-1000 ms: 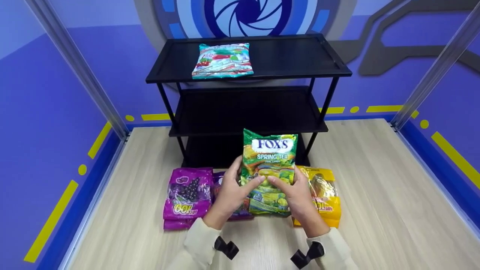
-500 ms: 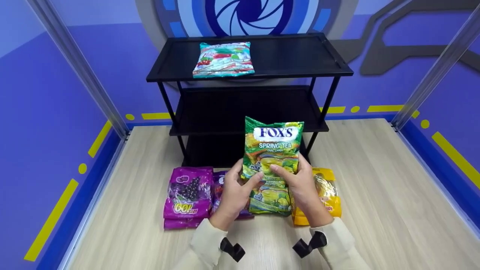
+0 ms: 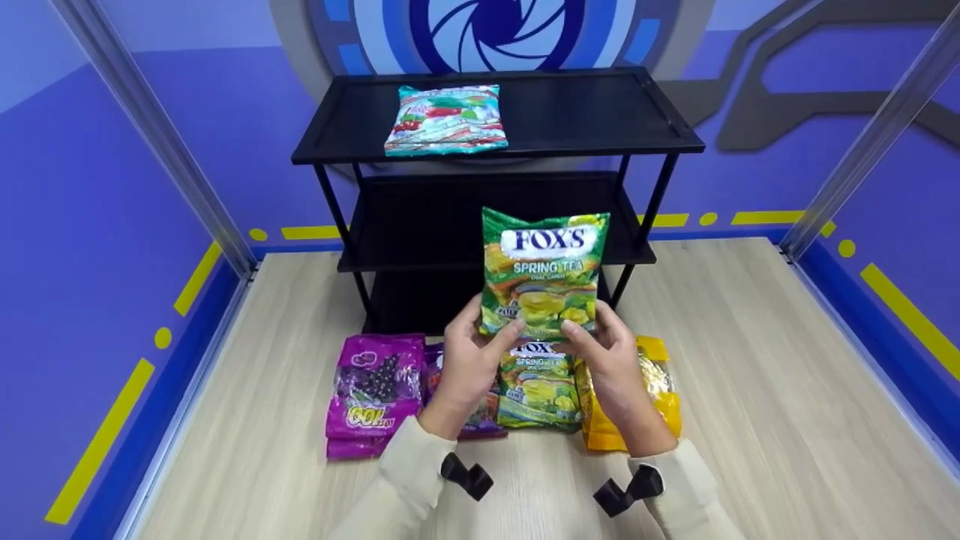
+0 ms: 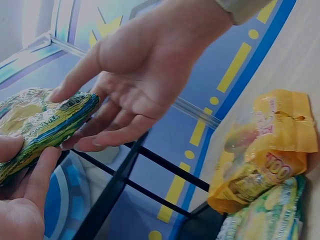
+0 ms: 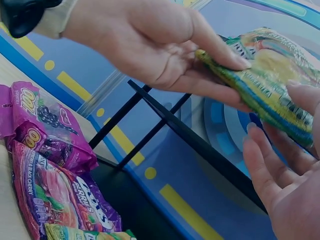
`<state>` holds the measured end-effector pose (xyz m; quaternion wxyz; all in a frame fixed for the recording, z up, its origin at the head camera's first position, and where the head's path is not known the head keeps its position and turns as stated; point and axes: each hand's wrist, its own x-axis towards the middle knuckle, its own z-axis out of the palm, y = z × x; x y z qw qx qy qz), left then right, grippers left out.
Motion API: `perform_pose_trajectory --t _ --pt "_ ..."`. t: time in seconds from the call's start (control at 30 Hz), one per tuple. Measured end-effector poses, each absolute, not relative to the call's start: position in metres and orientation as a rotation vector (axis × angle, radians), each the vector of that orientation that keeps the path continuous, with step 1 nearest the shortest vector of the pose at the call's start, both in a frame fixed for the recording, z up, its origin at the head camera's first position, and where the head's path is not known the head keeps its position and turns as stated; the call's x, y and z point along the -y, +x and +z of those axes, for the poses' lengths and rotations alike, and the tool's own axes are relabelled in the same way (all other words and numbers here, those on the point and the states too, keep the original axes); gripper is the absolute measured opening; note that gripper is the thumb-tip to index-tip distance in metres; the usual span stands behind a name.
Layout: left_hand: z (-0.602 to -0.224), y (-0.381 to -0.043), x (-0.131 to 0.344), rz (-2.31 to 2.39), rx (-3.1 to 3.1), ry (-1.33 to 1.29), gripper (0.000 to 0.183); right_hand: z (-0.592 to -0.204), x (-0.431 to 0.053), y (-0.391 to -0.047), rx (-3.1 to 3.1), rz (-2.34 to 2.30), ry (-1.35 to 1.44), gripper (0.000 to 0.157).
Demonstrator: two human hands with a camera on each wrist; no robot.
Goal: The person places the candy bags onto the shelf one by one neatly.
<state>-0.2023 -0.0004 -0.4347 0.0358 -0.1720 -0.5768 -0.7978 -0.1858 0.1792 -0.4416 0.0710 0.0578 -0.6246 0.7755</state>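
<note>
Saw a pale wood-grain table (image 3: 750, 375) and, near its back edge, a black three-tier rack (image 3: 487, 217) with thin posts. Found, laid in a row between the table's left and right edges: a glossy purple plastic grape-print bag (image 3: 375, 390), a golden-yellow plastic mango-print bag (image 4: 270, 142), a dark purple plastic berry-print bag (image 5: 65, 195) and a flat-lying green plastic tea-candy bag (image 3: 538, 390). Noted a matching green-and-yellow plastic FOX'S bag (image 3: 546, 277) held above the table, before the rack's middle tier, toward its front right corner. Spotted a teal plastic cherry-print bag (image 3: 446, 120) by the top tier's front edge, left of centre. Saw left hand (image 3: 466, 360) and right hand (image 3: 615, 360) clamped on the FOX'S bag's lower sides, thumbs on top, fingers beneath. Judged even, light pinches best, against crumpling or tipping.
</note>
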Motion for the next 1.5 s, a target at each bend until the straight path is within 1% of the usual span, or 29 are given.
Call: perform_pose_trajectory --t 0.23,0.53,1.0,1.17,1.5 --pt "-0.417 -0.21 -0.006 -2.425 1.801 -0.582 0.046 -0.438 -0.182 -0.187 1.733 2.384 0.232 0.033" --pt "-0.398 -0.221 -0.015 -2.438 1.782 -0.661 0.048 -0.423 -0.185 -0.194 1.597 2.428 0.268 0.034" --pt "-0.377 -0.238 -0.024 -2.526 1.73 -0.628 0.045 -0.396 -0.187 -0.208 1.572 2.355 0.187 0.032" --pt "-0.371 -0.242 -0.025 -2.544 1.724 -0.607 0.044 -0.389 -0.187 -0.214 1.541 2.329 0.19 0.029" --pt "-0.359 -0.252 -0.029 -2.564 1.697 -0.614 0.042 -0.376 -0.189 -0.224 1.524 2.305 0.189 0.027"
